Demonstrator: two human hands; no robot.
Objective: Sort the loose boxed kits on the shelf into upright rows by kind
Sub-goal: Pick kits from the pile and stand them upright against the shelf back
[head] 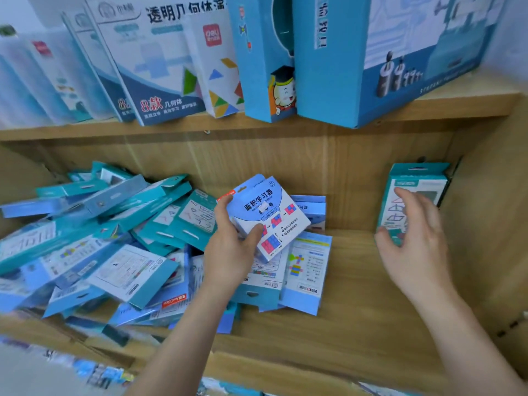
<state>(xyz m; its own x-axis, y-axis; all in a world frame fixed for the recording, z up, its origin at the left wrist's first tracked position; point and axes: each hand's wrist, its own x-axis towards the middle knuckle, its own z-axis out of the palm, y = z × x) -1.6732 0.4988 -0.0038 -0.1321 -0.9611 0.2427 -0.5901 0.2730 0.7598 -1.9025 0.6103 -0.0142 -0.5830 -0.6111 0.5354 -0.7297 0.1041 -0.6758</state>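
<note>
Two hands reach over the wooden shelf (357, 295). The left hand (231, 247) pinches a light-blue kit (268, 215), tilted, at centre, thumb on its face. The right hand (414, 244), fingers spread loose, hovers at an upright teal kit (414, 178) at three o'clock; contact is unclear. Loose kits (100, 238) lie heaped at nine o'clock.

Head view, person's body.
- Left forearm (183, 332), right forearm (468, 332): both bare from wrist to lower frame edge, smooth surface.
- Left hand (231, 250): bare; slender fingers; thumb nail short, rounded.
- Right hand (414, 247): bare; back surface visible, faint knuckle ridges and tendon lines; slender fingers, tips softened by motion blur.
- Clothing: outside frame, cannot tell.
</note>
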